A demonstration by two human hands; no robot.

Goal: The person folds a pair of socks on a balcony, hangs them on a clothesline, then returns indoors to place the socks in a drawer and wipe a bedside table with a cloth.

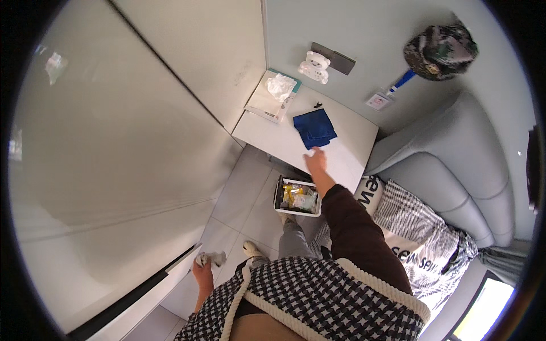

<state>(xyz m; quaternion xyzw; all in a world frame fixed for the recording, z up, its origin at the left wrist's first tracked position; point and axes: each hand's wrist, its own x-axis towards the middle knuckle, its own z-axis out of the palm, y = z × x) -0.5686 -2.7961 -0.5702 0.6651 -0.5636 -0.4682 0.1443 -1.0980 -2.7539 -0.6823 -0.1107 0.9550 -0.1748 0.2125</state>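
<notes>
My right hand (316,161) reaches over the white tabletop (273,138), its fingers just short of a folded dark blue cloth (315,128). Nothing shows in that hand. Low at the left, beside the white cabinet, my left hand (202,266) is closed around a crumpled whitish cloth or tissue (212,258). A small black object (318,105) lies behind the blue cloth. Near the wall, a box of tissues (273,96) has a white tissue sticking out of its top.
An open bin (297,212) with yellow and clear packaging stands on the tiled floor by the table. A tall glossy cabinet (128,140) is at the left. At the right are a grey padded headboard (443,174) and patterned bedding (409,213). A camouflage cap (441,53) hangs above.
</notes>
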